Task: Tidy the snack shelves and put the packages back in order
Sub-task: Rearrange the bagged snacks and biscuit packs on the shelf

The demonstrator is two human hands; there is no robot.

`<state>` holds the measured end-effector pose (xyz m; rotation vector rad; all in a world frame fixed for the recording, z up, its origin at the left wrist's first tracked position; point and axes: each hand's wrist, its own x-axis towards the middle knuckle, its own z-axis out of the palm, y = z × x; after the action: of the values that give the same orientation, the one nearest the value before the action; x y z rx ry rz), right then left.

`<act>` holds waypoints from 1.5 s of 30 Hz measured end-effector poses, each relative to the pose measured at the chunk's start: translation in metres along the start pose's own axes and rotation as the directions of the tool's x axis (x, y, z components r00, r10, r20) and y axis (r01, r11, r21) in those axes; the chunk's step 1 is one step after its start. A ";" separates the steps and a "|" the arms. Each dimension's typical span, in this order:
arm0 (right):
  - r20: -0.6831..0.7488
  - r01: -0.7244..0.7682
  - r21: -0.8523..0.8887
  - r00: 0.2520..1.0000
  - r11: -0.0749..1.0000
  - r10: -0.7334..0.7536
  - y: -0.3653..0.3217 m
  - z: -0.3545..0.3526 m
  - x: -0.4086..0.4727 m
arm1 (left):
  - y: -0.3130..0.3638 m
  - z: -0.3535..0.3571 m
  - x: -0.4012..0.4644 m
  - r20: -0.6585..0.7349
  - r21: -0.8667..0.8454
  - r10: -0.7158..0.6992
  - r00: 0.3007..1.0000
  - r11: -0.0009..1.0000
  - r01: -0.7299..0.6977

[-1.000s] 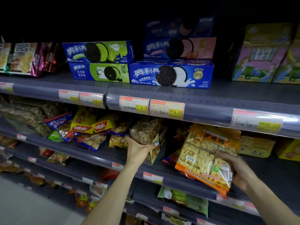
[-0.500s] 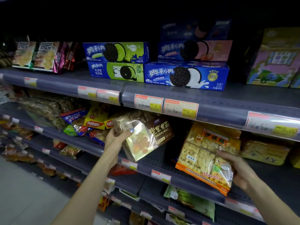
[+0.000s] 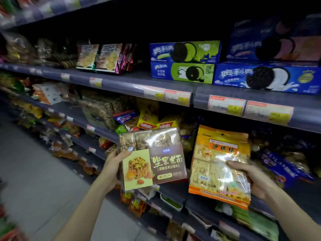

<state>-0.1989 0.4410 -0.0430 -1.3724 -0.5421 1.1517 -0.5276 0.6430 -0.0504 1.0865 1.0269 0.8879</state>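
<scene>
The brown snack bag (image 3: 152, 157) and yellow snack bag (image 3: 219, 167) are glossy clear plastic film with glare. At twelve o'clock, the cookie boxes (image 3: 267, 77) look like smooth printed cardboard; the shelf (image 3: 121, 80) is matt grey.

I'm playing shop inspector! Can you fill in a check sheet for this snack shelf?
Surface: grey middle shelf, price tags along its edge.
Job's things: brown nut-bar pack and orange-yellow pack, both held upright in front of the shelf.
Clutter: nabati packs jumbled behind; cookie boxes stacked on the shelf above.
Hands: left hand grips the brown pack's edge; right hand grips the orange-yellow pack.
Cables: nothing seen.
Surroundings: grey aisle floor at left, blurred.
</scene>
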 end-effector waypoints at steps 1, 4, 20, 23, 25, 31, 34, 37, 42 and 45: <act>0.022 0.000 -0.013 1.000 1.000 0.000 0.004 0.010 0.006 | 0.001 -0.016 0.000 -0.012 -0.001 -0.007 1.000 1.000 0.007; 0.067 0.005 -0.046 0.998 0.999 -0.002 0.014 0.043 0.022 | 0.005 -0.057 -0.003 -0.035 -0.002 -0.009 0.999 1.000 0.008; 0.262 0.026 -0.139 0.965 0.990 0.011 -0.012 0.185 0.124 | 0.048 -0.165 0.075 -0.082 -0.044 0.020 0.996 0.999 -0.024; 0.268 0.057 -0.132 0.963 0.990 -0.019 -0.019 0.207 0.146 | 0.057 -0.181 0.100 -0.080 -0.035 0.015 0.997 0.999 -0.018; 0.273 0.065 -0.136 0.962 0.989 -0.025 -0.025 0.223 0.160 | 0.064 -0.192 0.115 -0.081 -0.030 0.017 0.997 0.999 -0.020; 0.303 0.061 -0.145 0.953 0.988 -0.014 -0.044 0.276 0.188 | 0.084 -0.224 0.153 -0.118 -0.067 0.010 0.993 0.998 -0.018; 0.297 0.054 -0.143 0.955 0.988 -0.009 -0.048 0.298 0.199 | 0.091 -0.243 0.168 -0.115 -0.075 0.014 0.993 0.997 -0.023; 0.314 0.055 -0.107 0.949 0.993 -0.019 -0.051 0.322 0.205 | 0.095 -0.266 0.185 -0.110 -0.091 0.006 0.994 0.996 -0.016; 0.227 0.080 -0.035 0.971 0.996 -0.070 -0.048 0.364 0.217 | 0.106 -0.310 0.226 -0.066 -0.103 -0.016 0.998 0.995 0.009; 0.107 0.095 -0.028 0.990 0.995 -0.091 -0.041 0.387 0.219 | 0.116 -0.339 0.256 -0.043 -0.085 -0.051 0.998 0.995 0.048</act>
<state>-0.4315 0.8194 0.0023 -1.3058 -0.6971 1.1487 -0.7863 0.9998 -0.0379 0.9707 1.0405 0.9110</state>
